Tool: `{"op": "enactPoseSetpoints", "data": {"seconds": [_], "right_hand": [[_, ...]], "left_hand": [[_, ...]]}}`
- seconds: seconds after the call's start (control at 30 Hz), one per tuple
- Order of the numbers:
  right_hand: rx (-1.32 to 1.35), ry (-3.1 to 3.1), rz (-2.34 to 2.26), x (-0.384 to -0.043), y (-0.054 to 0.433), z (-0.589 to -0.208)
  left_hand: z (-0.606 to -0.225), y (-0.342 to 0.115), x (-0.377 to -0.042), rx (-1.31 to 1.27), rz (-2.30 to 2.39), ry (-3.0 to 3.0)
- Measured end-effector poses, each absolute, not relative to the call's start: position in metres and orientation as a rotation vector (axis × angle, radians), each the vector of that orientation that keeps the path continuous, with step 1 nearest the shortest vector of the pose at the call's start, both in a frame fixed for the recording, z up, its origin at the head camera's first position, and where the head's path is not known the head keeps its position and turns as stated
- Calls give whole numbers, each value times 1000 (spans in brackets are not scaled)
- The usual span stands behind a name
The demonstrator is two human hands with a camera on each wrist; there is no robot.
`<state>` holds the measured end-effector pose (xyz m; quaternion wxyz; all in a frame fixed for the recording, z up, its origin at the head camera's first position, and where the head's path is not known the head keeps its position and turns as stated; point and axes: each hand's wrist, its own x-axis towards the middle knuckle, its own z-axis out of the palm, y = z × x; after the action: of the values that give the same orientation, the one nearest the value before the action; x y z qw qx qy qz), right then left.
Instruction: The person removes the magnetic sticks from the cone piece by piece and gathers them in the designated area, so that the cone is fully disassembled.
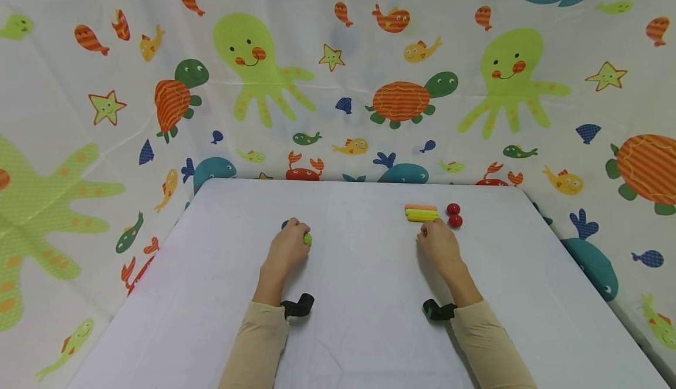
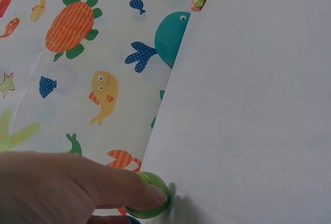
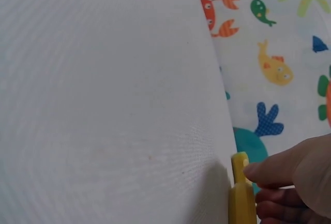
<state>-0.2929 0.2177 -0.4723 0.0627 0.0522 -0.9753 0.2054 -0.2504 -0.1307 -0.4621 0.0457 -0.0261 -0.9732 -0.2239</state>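
Observation:
My left hand (image 1: pixel 289 244) pinches a small green ball (image 2: pixel 147 193) between thumb and fingers, low over the white table. A dark blue ball (image 1: pixel 285 224) shows just beyond that hand, mostly hidden by it. My right hand (image 1: pixel 439 243) is at the near side of the yellow sticks (image 1: pixel 422 216), its fingers curled. In the right wrist view a fingertip (image 3: pixel 252 172) overlaps a yellow stick (image 3: pixel 241 206) group, with the other fingers bent beside it. An orange stick (image 1: pixel 421 207) lies along the far side of the yellow ones.
Two red balls (image 1: pixel 455 221) sit right of the sticks, one behind the other. The white table (image 1: pixel 343 289) ends at a back edge, where a cloth (image 1: pixel 338 95) printed with sea animals hangs. Both wrists wear black straps.

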Motion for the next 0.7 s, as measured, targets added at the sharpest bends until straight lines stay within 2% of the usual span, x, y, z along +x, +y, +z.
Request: {"op": "enactPoseSetpoints", "data": {"seconds": [0.7], "right_hand": [[160,-2849,638,-290,216,-465]], "left_hand": [[-458,-128,-251,-43,-736,-2964]]}}
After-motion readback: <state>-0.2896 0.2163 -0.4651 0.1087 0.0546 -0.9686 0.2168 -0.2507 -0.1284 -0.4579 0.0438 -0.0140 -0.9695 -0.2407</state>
